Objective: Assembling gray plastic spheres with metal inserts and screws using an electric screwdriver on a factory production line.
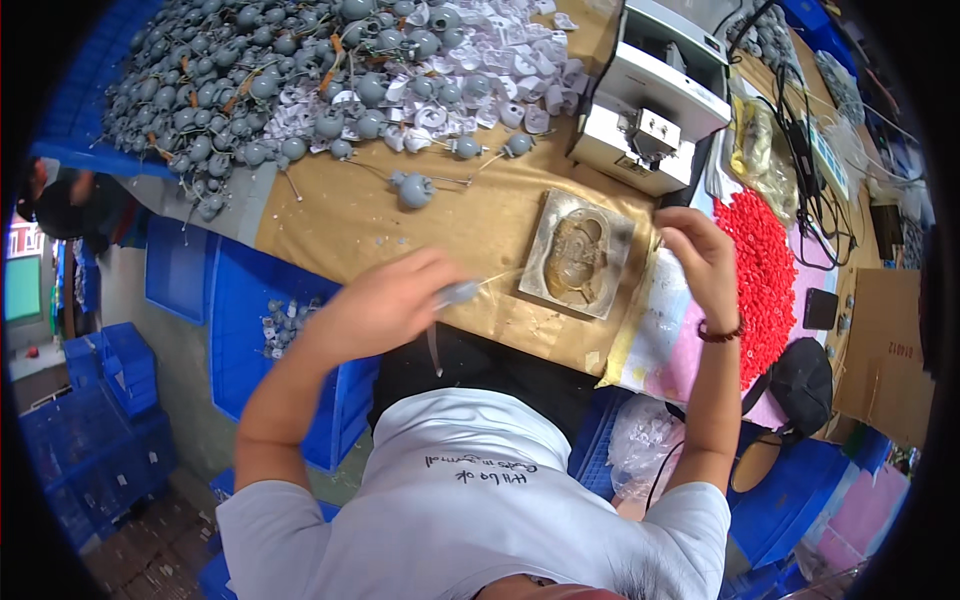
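My left hand (390, 305) is closed on a small grey rounded part (459, 292) with a thin wire, over the table's front edge; motion blurs its fingers. A pale strip (434, 352) hangs below that hand. To its right, a square metal block (576, 256) with a shaped hollow lies on the brown paper. Beyond the block's right side, my right hand (700, 262) is raised with its fingertips pinched together; whatever they hold is too small to make out. A grey ball-shaped part with a wire (413, 189) lies alone farther back.
Grey ball parts with wires (220, 90) and white plastic pieces (510, 75) heap up at the back left. A white machine (645, 110) stands behind the block. Small red parts (762, 285) are piled at right. A blue bin (235, 340) sits below the table's left side.
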The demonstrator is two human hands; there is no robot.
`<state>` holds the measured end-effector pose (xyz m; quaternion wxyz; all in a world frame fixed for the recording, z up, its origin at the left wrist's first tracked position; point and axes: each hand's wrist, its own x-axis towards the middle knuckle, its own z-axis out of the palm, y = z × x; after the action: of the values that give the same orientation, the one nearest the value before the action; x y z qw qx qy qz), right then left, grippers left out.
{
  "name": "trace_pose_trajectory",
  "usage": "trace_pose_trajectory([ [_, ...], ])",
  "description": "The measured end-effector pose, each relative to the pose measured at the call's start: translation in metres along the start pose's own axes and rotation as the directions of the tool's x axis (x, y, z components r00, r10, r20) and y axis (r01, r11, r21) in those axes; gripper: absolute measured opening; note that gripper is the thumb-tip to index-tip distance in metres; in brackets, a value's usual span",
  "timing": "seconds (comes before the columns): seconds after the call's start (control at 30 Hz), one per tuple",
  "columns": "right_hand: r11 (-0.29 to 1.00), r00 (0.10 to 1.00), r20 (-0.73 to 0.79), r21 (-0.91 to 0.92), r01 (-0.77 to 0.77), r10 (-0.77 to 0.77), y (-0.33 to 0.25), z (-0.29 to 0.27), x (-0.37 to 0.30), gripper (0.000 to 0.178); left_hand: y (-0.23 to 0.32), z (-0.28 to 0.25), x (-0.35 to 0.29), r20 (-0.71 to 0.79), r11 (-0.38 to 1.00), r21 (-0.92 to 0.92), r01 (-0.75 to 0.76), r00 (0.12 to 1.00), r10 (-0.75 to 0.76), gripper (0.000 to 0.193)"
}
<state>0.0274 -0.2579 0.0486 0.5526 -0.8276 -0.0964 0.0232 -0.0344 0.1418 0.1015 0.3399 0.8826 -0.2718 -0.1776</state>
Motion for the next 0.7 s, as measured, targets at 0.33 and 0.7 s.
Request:
trace_pose_trajectory([
  [0.33,0.437,0.993,-0.098,-0.897,-0.062,-0.06,0.054,-0.074,-0.022,0.019,-0.045,-0.044,0.005,-0.359,0.899,0.385,0.208,0.931,-0.062,0.019],
  [0.7,0.542,0.991,-0.132,-0.833,-0.11,-0.002,0.071,-0.078,-0.018,0.01,-0.11,-0.031,0.094,-0.603,0.863,0.392,0.318,0.797,-0.02,0.015],
])
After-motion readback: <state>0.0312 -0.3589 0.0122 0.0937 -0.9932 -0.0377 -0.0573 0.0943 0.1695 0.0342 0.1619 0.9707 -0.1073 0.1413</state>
